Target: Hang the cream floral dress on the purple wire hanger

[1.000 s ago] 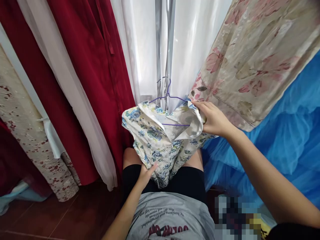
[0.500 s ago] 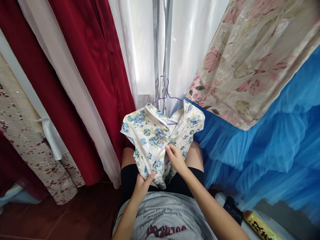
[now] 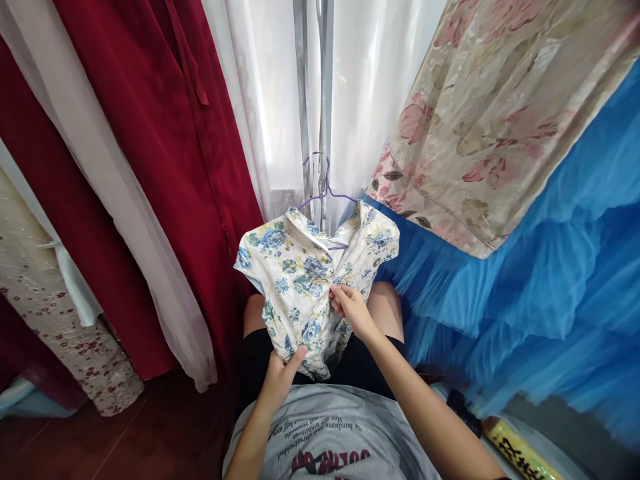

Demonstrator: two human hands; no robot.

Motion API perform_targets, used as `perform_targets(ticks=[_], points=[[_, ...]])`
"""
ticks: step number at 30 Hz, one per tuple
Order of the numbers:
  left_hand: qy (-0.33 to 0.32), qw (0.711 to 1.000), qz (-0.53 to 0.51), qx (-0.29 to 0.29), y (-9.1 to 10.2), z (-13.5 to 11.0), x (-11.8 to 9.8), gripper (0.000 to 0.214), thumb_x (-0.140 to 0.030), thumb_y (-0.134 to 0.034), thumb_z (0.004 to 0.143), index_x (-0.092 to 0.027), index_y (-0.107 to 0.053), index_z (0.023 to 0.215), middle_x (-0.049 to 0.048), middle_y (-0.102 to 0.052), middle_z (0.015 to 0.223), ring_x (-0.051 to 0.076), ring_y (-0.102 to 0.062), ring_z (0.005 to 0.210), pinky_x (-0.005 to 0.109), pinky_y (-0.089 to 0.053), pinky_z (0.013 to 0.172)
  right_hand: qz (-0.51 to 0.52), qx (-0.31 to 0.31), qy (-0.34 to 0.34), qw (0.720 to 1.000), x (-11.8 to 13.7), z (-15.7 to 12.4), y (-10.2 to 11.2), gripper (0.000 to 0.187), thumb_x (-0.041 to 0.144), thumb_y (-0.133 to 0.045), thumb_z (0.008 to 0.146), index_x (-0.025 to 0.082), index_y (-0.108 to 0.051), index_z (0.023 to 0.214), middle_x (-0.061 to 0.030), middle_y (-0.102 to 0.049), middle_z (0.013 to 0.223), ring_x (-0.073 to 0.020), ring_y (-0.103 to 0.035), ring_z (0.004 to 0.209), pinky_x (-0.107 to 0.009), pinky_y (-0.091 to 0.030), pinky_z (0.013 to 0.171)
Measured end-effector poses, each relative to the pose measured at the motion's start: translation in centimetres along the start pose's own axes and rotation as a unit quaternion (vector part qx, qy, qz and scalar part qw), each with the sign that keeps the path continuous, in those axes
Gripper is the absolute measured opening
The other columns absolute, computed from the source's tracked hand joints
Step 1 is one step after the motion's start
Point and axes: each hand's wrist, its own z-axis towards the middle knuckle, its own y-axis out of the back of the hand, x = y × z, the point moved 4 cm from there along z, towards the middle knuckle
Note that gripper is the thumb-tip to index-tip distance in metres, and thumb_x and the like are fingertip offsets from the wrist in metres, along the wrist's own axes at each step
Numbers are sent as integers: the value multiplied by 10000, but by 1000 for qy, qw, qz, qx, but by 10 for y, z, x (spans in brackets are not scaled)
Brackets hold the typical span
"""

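Observation:
A white blouse (image 3: 307,273) with blue and yellow flowers lies over my lap, its collar turned away from me. A thin purple hanger (image 3: 327,193) sits inside its shoulders, with the hook pointing up toward the white curtain. My left hand (image 3: 285,373) grips the blouse by its lower left hem, thumb on top and fingers hidden beneath the cloth. At the middle of the front, my right hand (image 3: 350,307) pinches the blouse's front edge between thumb and fingers.
Dark red cloth (image 3: 150,133) and a sheer pale panel hang at the left. White curtains (image 3: 265,87) hang ahead. To the right are a flowered fabric (image 3: 465,133) and a ruffled blue tulle skirt (image 3: 500,287). A yellow packet (image 3: 515,447) lies at lower right.
The view has shifted a little, so most things sit slightly further left. My right hand stays pinched on the blouse front, and my left hand keeps its hold on the hem.

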Motion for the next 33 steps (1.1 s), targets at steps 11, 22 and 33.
perform_targets(ticks=[11, 22, 33], points=[[-163, 956, 15, -244, 8, 1, -5, 477, -470, -693, 872, -213, -569, 1254, 129, -627, 1336, 300, -594, 1289, 403, -467, 1097, 43, -70, 34, 996, 4, -27, 10, 231, 304, -572, 786, 219, -502, 582, 35, -479, 465, -105, -346, 436, -252, -213, 461], [-260, 937, 227, 55, -74, 52, -58, 168, -257, -645, 875, -241, -603, 1037, 59, -703, 981, 240, -671, 956, 320, -490, 862, -10, 41, -1, 999, 23, -47, -2, 218, 332, -638, 809, 184, -630, 648, 26, -555, 422, -88, -378, 367, -230, -224, 430], [-247, 846, 465, 81, -92, 48, -77, 117, -113, -532, 887, -216, -587, 889, 44, -686, 845, 216, -672, 787, 294, -427, 679, 127, 5, -35, 991, 62, -9, 8, 237, 346, -757, 704, 129, -674, 659, 57, -465, 416, -25, -240, 367, -211, -149, 393]])
